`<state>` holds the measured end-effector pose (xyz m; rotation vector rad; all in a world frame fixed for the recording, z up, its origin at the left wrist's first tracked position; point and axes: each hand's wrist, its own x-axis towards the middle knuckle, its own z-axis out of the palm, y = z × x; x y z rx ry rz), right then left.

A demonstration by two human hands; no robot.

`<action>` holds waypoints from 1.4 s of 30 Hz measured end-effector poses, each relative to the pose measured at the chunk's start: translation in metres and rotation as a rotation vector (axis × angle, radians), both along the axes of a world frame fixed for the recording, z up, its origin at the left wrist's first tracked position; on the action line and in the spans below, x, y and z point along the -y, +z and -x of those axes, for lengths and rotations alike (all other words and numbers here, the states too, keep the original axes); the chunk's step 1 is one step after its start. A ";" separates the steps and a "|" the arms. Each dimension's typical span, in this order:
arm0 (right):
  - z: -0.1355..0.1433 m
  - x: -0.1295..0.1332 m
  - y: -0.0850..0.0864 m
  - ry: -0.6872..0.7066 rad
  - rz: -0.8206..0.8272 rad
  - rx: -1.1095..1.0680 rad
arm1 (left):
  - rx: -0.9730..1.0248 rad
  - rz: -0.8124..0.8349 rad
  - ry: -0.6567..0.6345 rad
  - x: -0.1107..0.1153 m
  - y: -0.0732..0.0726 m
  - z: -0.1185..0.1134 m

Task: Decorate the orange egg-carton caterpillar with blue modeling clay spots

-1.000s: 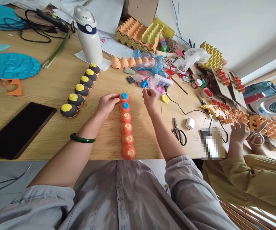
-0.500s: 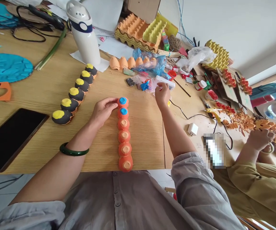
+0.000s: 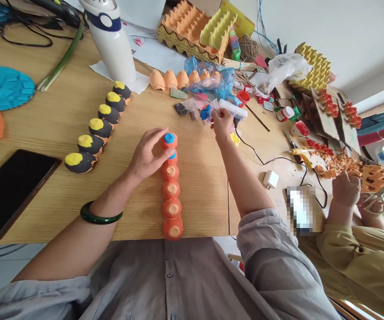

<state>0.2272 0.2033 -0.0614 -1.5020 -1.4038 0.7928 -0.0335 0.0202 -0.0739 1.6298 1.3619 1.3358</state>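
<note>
A strip of egg-carton cups, painted orange, lies lengthwise before me. Its two far cups carry blue clay caps; the nearer ones show pale, unpainted tops. My left hand grips the far end, thumb on the second blue cap and index finger at the first cup. My right hand is closed in a pinch on a clear plastic wrapper, beside a lump of blue clay and a white power strip. To the left lies a black-painted egg-carton strip with yellow tops.
A dark phone or tablet lies at left, behind it a white bottle. Stacked egg trays stand at the back. A white charger and glue gun are at right, near another person's hand and scissors.
My left thumb has moved onto the second blue cap. My right hand has turned slightly, and clear plastic now shows at its fingertips. The view has shifted a little; the other person's scissors are more visible.
</note>
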 end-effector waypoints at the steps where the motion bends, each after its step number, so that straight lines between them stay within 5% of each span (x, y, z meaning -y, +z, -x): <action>1: 0.003 0.006 0.000 -0.016 0.029 -0.089 | -0.062 -0.006 -0.026 -0.001 -0.004 0.001; 3: 0.010 0.021 0.001 -0.024 0.069 -0.289 | -0.134 -0.001 -0.033 -0.004 -0.012 0.003; 10: 0.027 0.087 -0.004 0.050 0.002 -0.494 | -0.192 -0.042 0.070 -0.029 -0.038 0.012; 13: 0.032 0.111 -0.010 0.087 -0.078 -0.480 | -0.283 -0.115 0.095 -0.028 -0.028 0.007; 18: 0.038 0.143 -0.023 0.137 -0.246 -0.335 | -0.282 -0.342 0.120 -0.002 0.016 -0.022; 21: 0.038 0.158 -0.027 0.167 -0.309 -0.206 | -0.219 -0.293 0.007 0.004 0.033 -0.045; 25: 0.037 0.174 -0.027 0.220 -0.393 -0.094 | -0.062 -0.166 -0.134 0.001 0.030 -0.063; 33: 0.038 0.187 -0.018 0.366 -0.605 0.025 | -0.015 -0.270 0.021 0.013 0.024 -0.060; 42: 0.036 0.183 -0.021 0.363 -0.709 0.105 | -0.015 -0.283 0.001 0.014 0.023 -0.056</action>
